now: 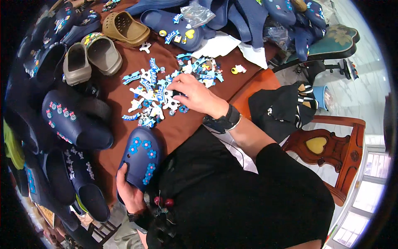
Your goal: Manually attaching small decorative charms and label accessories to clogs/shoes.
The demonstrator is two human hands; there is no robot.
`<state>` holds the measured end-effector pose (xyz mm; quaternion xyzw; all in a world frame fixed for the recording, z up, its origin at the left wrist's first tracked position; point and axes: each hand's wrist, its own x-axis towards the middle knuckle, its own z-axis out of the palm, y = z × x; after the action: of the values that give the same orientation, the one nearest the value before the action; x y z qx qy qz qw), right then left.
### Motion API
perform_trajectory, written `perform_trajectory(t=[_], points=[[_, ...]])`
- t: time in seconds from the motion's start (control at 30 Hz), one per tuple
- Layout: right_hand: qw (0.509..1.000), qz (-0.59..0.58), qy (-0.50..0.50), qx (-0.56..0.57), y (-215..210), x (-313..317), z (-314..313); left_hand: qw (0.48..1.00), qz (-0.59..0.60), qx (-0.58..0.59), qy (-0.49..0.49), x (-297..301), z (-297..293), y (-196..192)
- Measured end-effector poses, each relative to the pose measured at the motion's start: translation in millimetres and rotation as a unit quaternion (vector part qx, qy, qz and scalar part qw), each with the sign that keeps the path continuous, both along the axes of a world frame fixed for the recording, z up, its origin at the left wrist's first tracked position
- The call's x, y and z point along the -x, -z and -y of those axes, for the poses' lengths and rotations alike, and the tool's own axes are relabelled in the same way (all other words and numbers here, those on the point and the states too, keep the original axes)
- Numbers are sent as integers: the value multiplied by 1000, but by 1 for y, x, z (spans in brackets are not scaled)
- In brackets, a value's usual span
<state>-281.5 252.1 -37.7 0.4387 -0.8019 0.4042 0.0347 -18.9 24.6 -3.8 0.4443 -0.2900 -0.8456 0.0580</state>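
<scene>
My left hand [132, 194] grips a navy clog [139, 164] by its lower end, the thumb on top. Blue flower charms with pink centres [146, 144] run around the clog's upper, and a few of its holes are bare. Over a loose pile of shoe charms [151, 89], my right hand [195, 94] hovers with thumb and forefinger apart, the fingertips at the charms. White figures, blue ribbon shapes and dark round backs make up the pile. Nothing held shows between those fingers, though the other fingertips are partly hidden.
Brown cloth [120, 62] covers the table. Decorated navy clogs [74, 120] crowd the left side, with beige clogs [103, 54] and a tan clog [126, 28] farther back. More navy footwear [244, 20] lies at the far edge. A carved wooden chair [327, 145] stands at right.
</scene>
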Motion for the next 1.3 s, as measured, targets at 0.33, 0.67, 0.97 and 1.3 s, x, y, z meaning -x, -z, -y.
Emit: perform_trajectory(t=[0.33, 0.67, 0.97, 1.3], points=[[991, -84, 108, -13, 26, 37, -3, 999, -1, 48, -18, -6, -3, 3], [994, 26, -43, -98, -6, 3, -26, 999, -11, -7, -29, -11, 6, 2], [993, -51, -11, -106, 0, -5, -11, 999, -22, 1, -30, -9, 4, 0], [983, -50, 80, -159, -6, 1, -13, 999, -27, 13, -33, -14, 7, 9]])
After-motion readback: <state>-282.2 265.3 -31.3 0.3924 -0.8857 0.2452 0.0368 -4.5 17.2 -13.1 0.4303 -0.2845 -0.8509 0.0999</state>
